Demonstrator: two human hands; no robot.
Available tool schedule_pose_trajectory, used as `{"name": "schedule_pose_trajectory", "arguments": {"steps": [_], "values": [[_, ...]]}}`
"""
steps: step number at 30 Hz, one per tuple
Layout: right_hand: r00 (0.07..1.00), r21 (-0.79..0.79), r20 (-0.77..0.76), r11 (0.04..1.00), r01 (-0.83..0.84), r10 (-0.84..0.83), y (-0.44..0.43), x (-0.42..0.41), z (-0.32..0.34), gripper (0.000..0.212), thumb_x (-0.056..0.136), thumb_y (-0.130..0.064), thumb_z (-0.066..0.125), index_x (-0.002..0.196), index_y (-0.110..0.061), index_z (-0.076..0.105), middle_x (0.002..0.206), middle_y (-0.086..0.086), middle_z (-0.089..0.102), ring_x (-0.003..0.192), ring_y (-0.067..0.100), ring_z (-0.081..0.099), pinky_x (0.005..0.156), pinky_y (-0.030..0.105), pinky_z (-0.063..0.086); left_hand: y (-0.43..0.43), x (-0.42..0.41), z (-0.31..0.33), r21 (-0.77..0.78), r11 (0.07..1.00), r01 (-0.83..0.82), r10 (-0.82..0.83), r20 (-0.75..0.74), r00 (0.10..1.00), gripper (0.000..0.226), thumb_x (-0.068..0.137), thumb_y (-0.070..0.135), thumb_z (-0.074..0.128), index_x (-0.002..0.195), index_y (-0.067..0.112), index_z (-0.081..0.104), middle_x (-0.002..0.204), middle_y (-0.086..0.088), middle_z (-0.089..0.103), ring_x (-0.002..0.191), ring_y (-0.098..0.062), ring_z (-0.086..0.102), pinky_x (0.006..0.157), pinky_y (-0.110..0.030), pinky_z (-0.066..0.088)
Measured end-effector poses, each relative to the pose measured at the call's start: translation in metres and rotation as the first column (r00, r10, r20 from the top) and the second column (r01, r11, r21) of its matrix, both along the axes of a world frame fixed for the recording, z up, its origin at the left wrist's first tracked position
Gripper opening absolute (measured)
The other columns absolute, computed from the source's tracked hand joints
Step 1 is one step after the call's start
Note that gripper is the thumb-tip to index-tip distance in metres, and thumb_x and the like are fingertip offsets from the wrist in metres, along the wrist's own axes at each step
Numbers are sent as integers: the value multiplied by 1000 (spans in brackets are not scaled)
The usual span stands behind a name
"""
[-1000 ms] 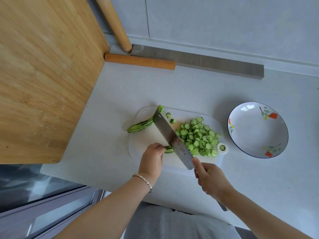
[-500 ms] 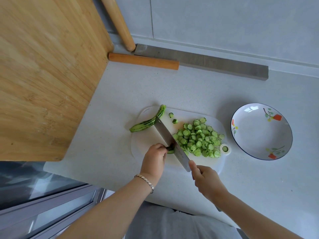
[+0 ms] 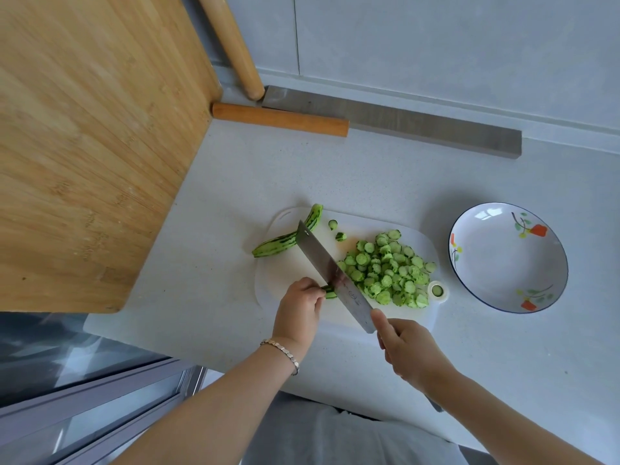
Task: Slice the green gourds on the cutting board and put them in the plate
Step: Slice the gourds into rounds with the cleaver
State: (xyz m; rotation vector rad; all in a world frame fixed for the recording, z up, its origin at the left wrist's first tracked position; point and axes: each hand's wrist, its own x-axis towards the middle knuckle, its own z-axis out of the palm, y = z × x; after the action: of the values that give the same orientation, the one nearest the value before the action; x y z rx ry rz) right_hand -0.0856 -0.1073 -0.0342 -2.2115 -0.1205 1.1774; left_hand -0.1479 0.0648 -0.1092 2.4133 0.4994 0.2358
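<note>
On the cutting board [image 3: 285, 273], our left fingers [image 3: 314, 290] pinch the gourd stub [image 3: 330, 293] just left of the knife [image 3: 335, 278] our right fingers [image 3: 379, 322] grip.

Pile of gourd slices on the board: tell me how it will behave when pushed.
The pile of slices is loose, so it would probably scatter rather than move as one. The discs look small and light and may roll; one stray slice lies apart. On the smooth cutting board they likely slide easily.
</note>
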Motion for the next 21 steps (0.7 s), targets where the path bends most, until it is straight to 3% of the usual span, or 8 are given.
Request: {"name": "schedule_pose_trajectory", "arguments": {"steps": [12,21], "values": [[999,-10,-10,999,43,-43,0,-7,-18,52,90,-57,38,65,-12,36,56,2,31,49,15,25,55,28,25,-3,-1,0,11,1000,5,-5,-2,1000,23,59,-21,73,67,1,70,72,-8,64,61,-22,63,53,-19,50],[994,50,-39,993,105,-104,-8,1,0,53,91,-57,38,63,-12,38,51,1,38,44,15,30,48,23,30,-5,2,0,-43,996,-74,73,-7,997,19,65,-16,72,69,2,70,73,-5,65,61,-19,63,59,-13,43]]}}
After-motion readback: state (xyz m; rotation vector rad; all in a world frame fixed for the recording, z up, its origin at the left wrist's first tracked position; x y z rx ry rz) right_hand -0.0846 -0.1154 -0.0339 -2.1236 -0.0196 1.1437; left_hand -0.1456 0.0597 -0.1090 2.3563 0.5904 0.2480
